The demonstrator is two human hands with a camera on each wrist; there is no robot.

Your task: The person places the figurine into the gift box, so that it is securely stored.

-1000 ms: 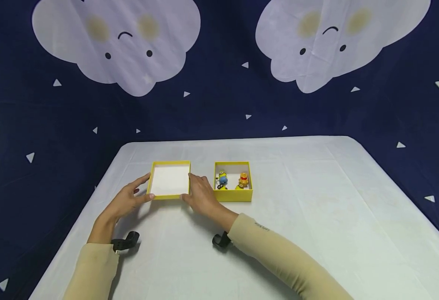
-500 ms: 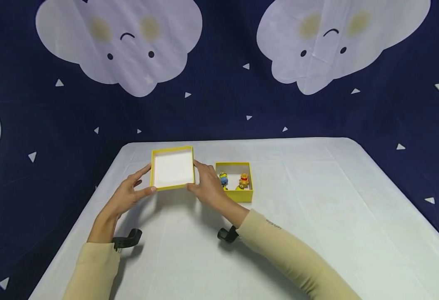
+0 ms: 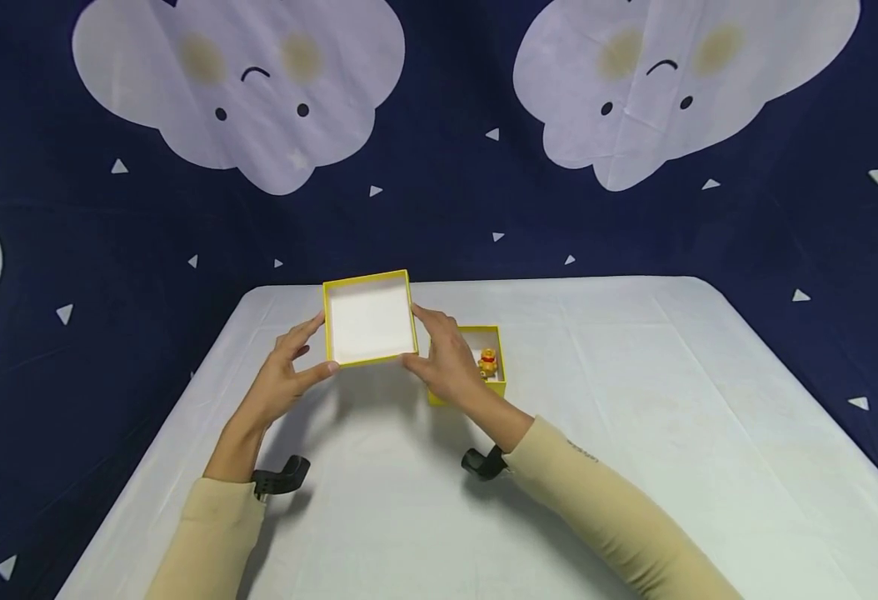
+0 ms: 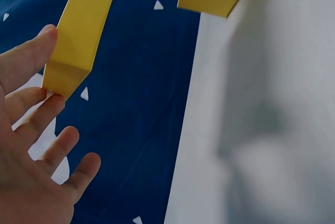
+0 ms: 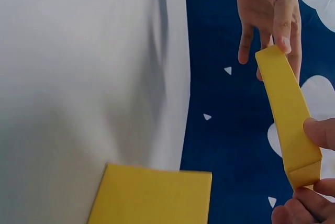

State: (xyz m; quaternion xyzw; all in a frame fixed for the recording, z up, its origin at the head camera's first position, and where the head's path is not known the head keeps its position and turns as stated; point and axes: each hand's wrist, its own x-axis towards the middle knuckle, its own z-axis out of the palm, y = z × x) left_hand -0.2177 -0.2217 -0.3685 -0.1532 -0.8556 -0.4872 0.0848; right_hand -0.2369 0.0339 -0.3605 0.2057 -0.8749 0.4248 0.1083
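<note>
A shallow square yellow box lid [image 3: 371, 318] is held up above the table, its white inside facing the head camera and its right side a little higher. My left hand [image 3: 283, 379] pinches the lid's left side between thumb and fingertips. On the opposite side my right hand [image 3: 450, 358] pinches it near the lower right corner. Behind the right hand stands an open yellow box [image 3: 493, 390], partly hidden. Inside it a small orange bear figure [image 3: 487, 363] with a red top shows; the box's left part is covered by the hand.
The table [image 3: 634, 433] wears a white cloth with rounded far corners. Behind it hangs a dark blue curtain [image 3: 439, 208] with white clouds and small triangles. Black wrist cameras [image 3: 281, 477] sit at both cuffs.
Both hands have lifted the lid off the table and carried it right, towards the box. The right hand now covers the blue-and-yellow figure in the box.
</note>
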